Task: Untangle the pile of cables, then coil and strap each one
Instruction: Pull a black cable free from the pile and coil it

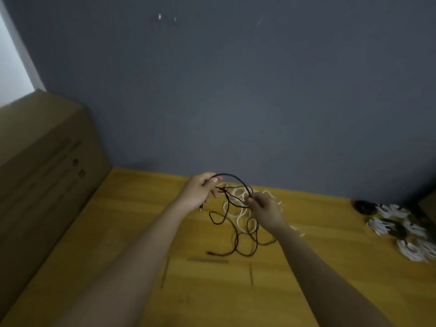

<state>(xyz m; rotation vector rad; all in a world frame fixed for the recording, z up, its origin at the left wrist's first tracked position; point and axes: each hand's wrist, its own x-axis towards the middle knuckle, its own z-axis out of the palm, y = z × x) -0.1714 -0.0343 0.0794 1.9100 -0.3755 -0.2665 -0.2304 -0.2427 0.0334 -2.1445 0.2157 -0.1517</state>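
Thin, limp dark cable (232, 215) is pinched by left hand (200, 192) and right hand (265, 208), white cables (238, 197) at 12 o'clock; best gripped near its plug.

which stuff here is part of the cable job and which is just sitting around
Part of the job:
black cable, held by left hand and right hand
white cable, loose behind it
coiled cables, far right

Just lying about:
cardboard box
wooden table
grey wall

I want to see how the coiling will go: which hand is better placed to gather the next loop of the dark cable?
Probably the right hand: it pinches the dark cable nearest the slack, while the left hand holds the loop.
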